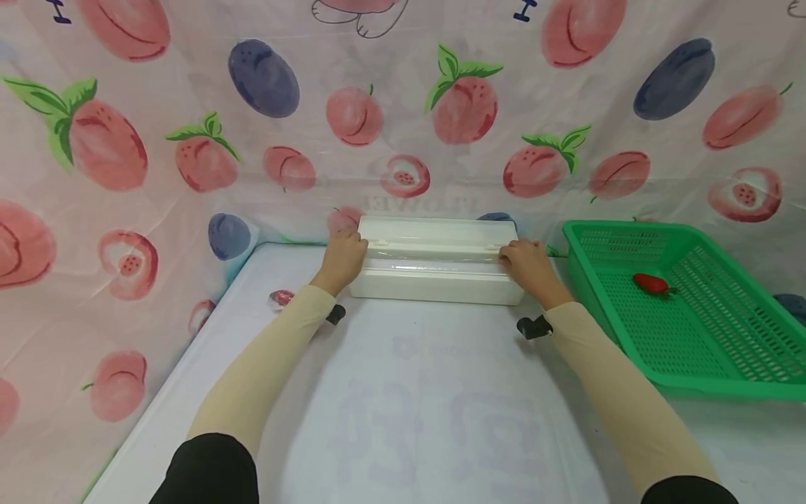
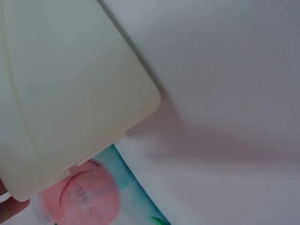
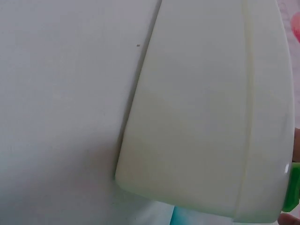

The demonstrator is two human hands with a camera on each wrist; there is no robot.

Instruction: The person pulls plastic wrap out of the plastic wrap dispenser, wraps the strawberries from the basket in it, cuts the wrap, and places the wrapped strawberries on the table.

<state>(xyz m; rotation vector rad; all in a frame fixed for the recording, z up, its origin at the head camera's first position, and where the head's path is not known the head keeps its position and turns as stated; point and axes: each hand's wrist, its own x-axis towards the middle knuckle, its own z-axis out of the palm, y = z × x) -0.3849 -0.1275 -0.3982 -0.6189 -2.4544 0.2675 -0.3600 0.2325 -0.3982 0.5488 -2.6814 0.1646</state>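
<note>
A long white cling film dispenser (image 1: 434, 285) lies at the far side of the table, its lid (image 1: 437, 227) raised at the back. Clear cling film (image 1: 434, 255) stretches across its opening between the two hands. My left hand (image 1: 345, 257) pinches the film at the dispenser's left end, fingers curled. At the other end my right hand (image 1: 527, 267) pinches the film likewise. The dispenser's smooth front (image 2: 79, 79) fills much of the left wrist view, and its other end (image 3: 197, 117) fills the right one. Only bits of fingers show at the edges there.
A green slotted basket (image 1: 711, 350) stands to the right, with a red chili pepper (image 1: 653, 284) inside. A small red item in clear wrapping (image 1: 281, 299) lies left of the dispenser. Fruit-printed cloth (image 1: 403, 112) hangs behind the white table (image 1: 434, 406).
</note>
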